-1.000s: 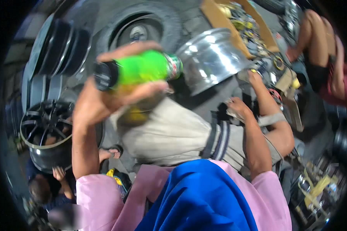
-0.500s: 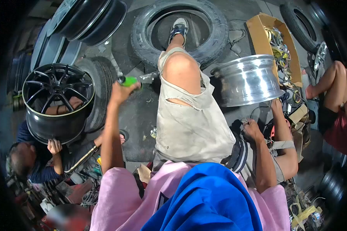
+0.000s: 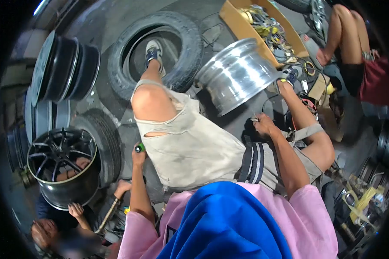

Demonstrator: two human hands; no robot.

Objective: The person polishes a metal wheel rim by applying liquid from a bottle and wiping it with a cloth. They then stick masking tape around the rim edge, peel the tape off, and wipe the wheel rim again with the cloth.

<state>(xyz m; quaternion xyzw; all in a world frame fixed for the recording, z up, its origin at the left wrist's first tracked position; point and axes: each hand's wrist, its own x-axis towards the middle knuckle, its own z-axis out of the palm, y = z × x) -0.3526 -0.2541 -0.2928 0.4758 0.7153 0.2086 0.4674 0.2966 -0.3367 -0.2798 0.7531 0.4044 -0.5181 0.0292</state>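
My left hand [image 3: 138, 159] is closed round a green bottle [image 3: 140, 148] with a dark cap, low beside my bent knee. Most of the bottle is hidden by the hand and leg. My right hand [image 3: 263, 125] is closed near my other leg, its fingers pinched on something too small to make out. Just beyond that hand, a shiny silver wheel rim [image 3: 237, 75] rests on its side on the floor. One of my feet stands inside a large tyre [image 3: 191, 52].
A cardboard box [image 3: 230, 18] of tangled parts stands at the upper right, near a seated person [image 3: 376, 82]. At left another person [image 3: 45, 231] touches a black spoked rim [image 3: 69, 185]; a tyre [image 3: 110, 144] stands beside it. More rims [image 3: 62, 67] are stacked above.
My left hand has lowered the green bottle from in front of the camera to beside my knee. My right hand stays near my other leg. The view has shifted.
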